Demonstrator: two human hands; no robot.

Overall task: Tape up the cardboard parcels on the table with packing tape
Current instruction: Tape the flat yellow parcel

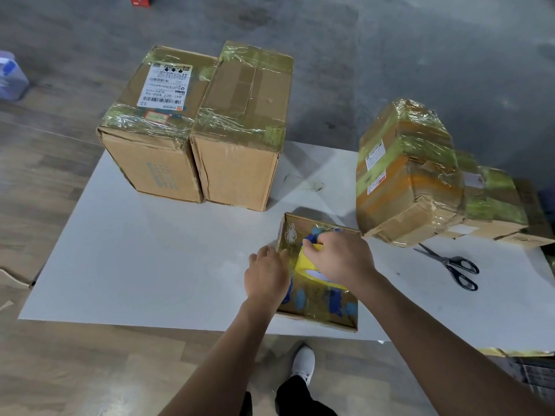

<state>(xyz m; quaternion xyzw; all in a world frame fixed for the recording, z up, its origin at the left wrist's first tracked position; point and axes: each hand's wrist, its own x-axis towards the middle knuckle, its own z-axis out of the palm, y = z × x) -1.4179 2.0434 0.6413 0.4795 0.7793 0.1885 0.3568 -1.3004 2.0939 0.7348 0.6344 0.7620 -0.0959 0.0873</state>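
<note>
A small flat cardboard parcel [318, 304] with blue print and glossy tape lies near the table's front edge. My left hand [265, 273] rests against its left side, fingers fairly straight. On top of the parcel, my right hand [342, 256] grips a yellow tape roll [306, 261], fingers curled over its far edge. Two big taped cartons stand at the back: one with a shipping label [150, 127] and one plain [240, 130]. A stack of taped parcels [405, 175] sits at the right.
Black-handled scissors [450, 264] lie on the white table [150, 259] right of my hands. More taped parcels [495, 202] lie at the far right edge. My white shoe [304, 363] shows on the wood floor below the table. A plastic container [12, 76] stands far left.
</note>
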